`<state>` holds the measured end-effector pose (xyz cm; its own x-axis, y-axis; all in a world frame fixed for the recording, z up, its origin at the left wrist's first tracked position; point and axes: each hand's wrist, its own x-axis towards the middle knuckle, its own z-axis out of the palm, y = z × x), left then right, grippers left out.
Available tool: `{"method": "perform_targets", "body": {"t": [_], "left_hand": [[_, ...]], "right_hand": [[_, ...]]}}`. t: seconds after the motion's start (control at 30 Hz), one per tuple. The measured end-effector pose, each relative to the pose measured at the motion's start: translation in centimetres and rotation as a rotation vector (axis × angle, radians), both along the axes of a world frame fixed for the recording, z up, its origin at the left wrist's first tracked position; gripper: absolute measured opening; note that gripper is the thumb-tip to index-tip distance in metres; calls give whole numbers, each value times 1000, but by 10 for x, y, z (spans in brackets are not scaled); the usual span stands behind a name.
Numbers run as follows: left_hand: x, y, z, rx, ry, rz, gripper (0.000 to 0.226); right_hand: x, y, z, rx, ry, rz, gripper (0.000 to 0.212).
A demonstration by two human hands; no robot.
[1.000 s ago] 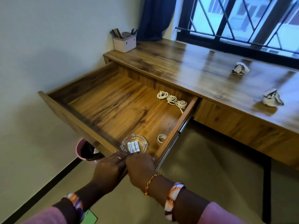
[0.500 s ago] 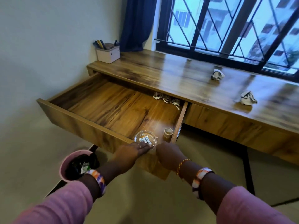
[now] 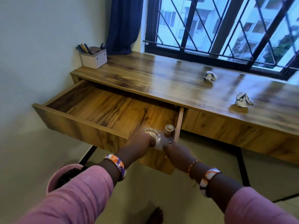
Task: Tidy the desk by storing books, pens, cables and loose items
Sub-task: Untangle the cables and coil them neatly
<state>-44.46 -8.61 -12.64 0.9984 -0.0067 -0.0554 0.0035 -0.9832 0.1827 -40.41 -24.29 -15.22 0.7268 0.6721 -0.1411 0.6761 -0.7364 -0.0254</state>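
Drawer (image 3: pixel 103 113) open, your step: push it shut. Left hand (image 3: pixel 142 140) and right hand (image 3: pixel 174 148) at drawer's front edge, curl unclear, cannot tell grip. Glass dish (image 3: pixel 152 135), tape roll (image 3: pixel 169 129) inside front right corner. Push evenly; dish may slide.

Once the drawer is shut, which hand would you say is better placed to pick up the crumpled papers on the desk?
Probably the right hand. Both hands are at the drawer front, but the two crumpled papers lie on the desk to the right, on that hand's side; the left hand would have to cross over.
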Motion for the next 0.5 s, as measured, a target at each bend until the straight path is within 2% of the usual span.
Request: {"method": "perform_targets", "body": {"t": [0.17, 0.23, 0.37, 0.5], "left_hand": [[43, 8, -5, 14, -63, -82, 34], [66, 13, -7, 23, -88, -99, 53], [122, 16, -1, 118, -69, -95, 98], [177, 16, 5, 229, 19, -83, 115]], "right_hand": [[42, -4, -1, 34, 23, -3, 33], [60, -3, 0, 18, -4, -16, 47], [103, 1, 6, 50, -84, -77, 88], [153, 8, 15, 11, -12, -152, 111]]}}
